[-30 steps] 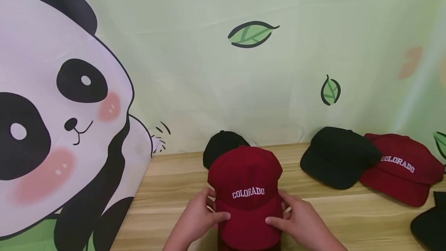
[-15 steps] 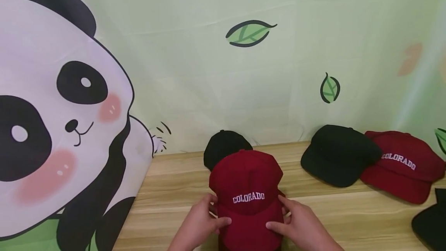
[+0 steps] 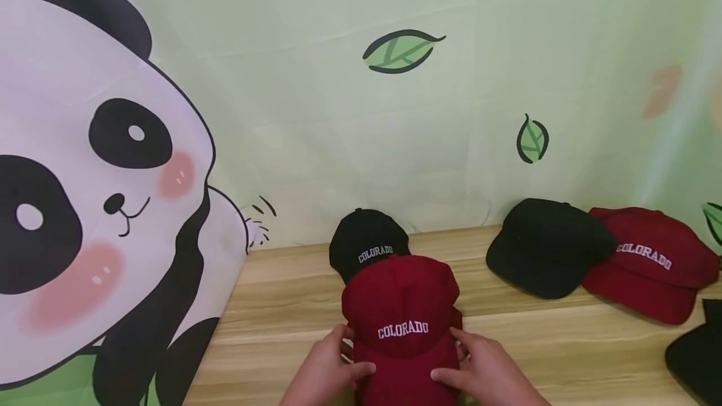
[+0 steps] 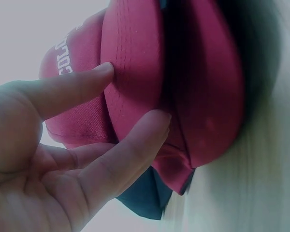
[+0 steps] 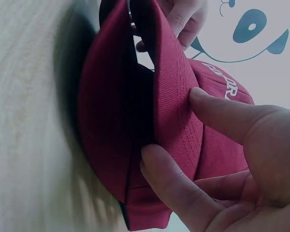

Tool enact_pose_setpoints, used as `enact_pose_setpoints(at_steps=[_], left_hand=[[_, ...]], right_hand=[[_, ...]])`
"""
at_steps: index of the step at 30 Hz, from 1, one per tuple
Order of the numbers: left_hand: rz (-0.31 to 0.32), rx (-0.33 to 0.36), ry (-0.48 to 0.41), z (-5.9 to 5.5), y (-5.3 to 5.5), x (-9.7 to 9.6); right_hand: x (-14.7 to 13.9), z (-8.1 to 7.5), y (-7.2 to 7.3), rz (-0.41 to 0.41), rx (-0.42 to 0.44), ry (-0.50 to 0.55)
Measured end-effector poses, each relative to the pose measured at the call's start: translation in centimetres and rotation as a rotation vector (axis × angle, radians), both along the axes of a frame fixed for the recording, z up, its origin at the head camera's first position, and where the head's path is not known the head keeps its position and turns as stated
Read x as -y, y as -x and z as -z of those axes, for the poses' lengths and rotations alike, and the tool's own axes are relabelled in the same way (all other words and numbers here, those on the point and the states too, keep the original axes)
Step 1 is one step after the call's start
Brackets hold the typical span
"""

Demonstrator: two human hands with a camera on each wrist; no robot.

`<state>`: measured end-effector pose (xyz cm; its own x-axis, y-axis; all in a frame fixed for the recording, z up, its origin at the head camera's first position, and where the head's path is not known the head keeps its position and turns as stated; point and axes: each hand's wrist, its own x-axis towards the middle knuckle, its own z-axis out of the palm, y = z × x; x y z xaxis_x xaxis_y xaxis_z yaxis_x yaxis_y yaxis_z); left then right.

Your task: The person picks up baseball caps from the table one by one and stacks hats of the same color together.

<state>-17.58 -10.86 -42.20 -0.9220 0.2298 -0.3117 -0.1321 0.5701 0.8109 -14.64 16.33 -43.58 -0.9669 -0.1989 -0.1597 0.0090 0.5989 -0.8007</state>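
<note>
A red baseball cap [image 3: 406,293] with white COLORADO lettering is at the front centre of the head view. My left hand [image 3: 333,365] pinches one side of its brim, thumb on top and fingers beneath. On the opposite side, my right hand [image 3: 487,365] pinches the brim in the same way. Both wrist views show a second red cap [image 4: 210,92] underneath, its brim low over the table and apart from the upper brim. Directly behind the red caps sits a black COLORADO cap [image 3: 366,230], its lower front hidden.
To the right, another black cap [image 3: 547,249] overlaps a red COLORADO cap [image 3: 648,268]. A further black item [image 3: 696,349] is cut off at the right edge. The wooden table [image 3: 271,293] meets a green backdrop [image 3: 304,111] printed with a panda and leaves.
Both hands have brought the upper red cap a little toward me, keeping their pinch on the brim. The black cap behind now shows its COLORADO lettering.
</note>
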Motion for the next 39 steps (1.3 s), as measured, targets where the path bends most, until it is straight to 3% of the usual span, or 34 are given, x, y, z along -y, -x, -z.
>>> enact_pose_setpoints(at_steps=[9, 22, 28, 39], left_hand=[[0.019, 0.027, -0.059, 1.2, -0.6, 0.2], [0.023, 0.095, -0.001, 2.2, -1.0, 0.2], [0.031, 0.086, 0.026, 2.5, -1.0, 0.4], [0.064, 0.03, 0.085, 2.8, -1.3, 0.5]], right_hand=[[0.1, 0.7, -0.5, -0.048, -0.005, 0.024], [0.4, 2.2, -0.6, -0.106, 0.075, 0.044], [0.3, 2.3, -0.5, -0.13, 0.049, 0.025], [0.4, 2.4, -0.2, -0.117, 0.014, -0.103]])
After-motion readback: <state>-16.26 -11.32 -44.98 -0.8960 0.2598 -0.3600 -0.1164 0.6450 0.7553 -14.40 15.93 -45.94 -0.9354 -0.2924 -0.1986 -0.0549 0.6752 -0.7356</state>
